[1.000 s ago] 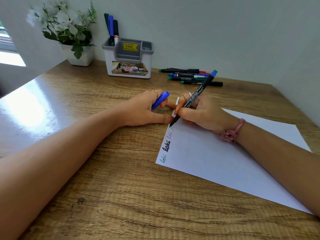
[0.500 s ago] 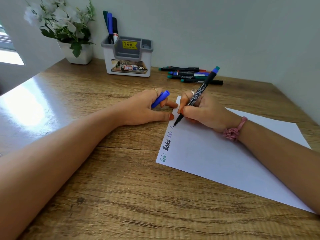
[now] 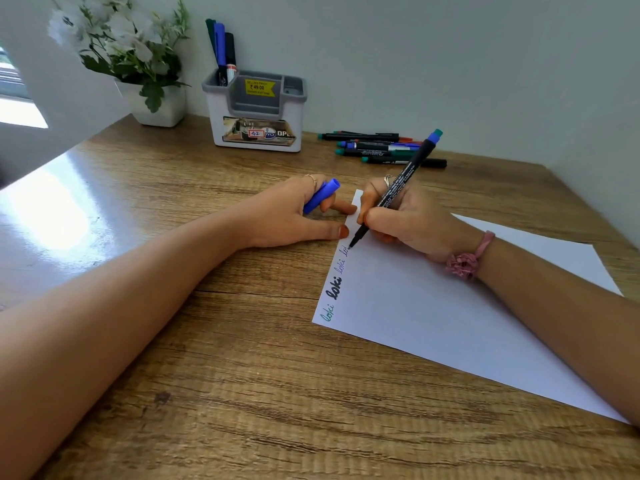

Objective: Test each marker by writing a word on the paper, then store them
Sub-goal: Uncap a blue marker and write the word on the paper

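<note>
Paper point(image 3: 450, 313): fourth word half-written, I judge. Right hand point(image 3: 412, 223) grips marker point(image 3: 398, 188), tip down. Left hand point(image 3: 294, 216), at 9 o'clock, holds blue cap point(image 3: 322, 199). Next: finish, recap, store in holder point(image 3: 256, 112) at 11 o'clock.

Right hand point(image 3: 412, 221) with marker point(image 3: 398, 188) tip on paper point(image 3: 450, 306); left hand point(image 3: 291, 216) with blue cap point(image 3: 322, 200).

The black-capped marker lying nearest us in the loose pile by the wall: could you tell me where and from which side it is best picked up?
Pinch the black-capped marker around its middle, coming from above and the near side. It lies flat, lengthwise along the wall, at the pile's front edge with bare table before it, while the other markers crowd its far side.
</note>
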